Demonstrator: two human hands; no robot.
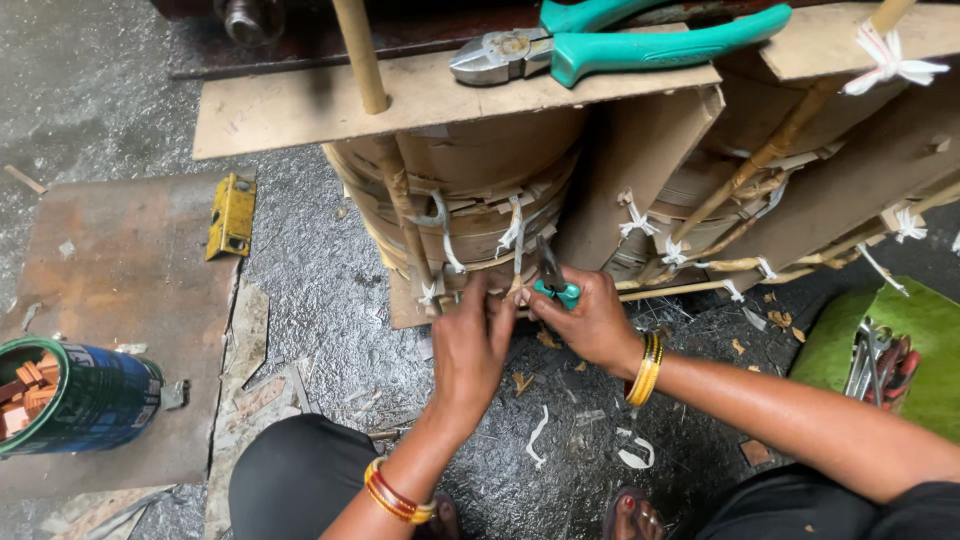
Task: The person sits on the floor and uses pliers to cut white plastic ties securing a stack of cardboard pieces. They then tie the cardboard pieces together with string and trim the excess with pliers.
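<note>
Right hand (590, 318) grips small teal cutters (553, 277), tips at a white tie (517, 232) low on the coil (480, 190). Left hand (470, 345) pinches the tie end beside them.

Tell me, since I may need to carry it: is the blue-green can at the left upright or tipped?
Tipped. The can lies on its side, mouth toward the left edge, small reddish-brown blocks showing inside.

Left hand (470, 345) pinching white tie (516, 232), right hand (590, 318) gripping small scissors (553, 277), paper-wrapped coil (470, 190)
</note>
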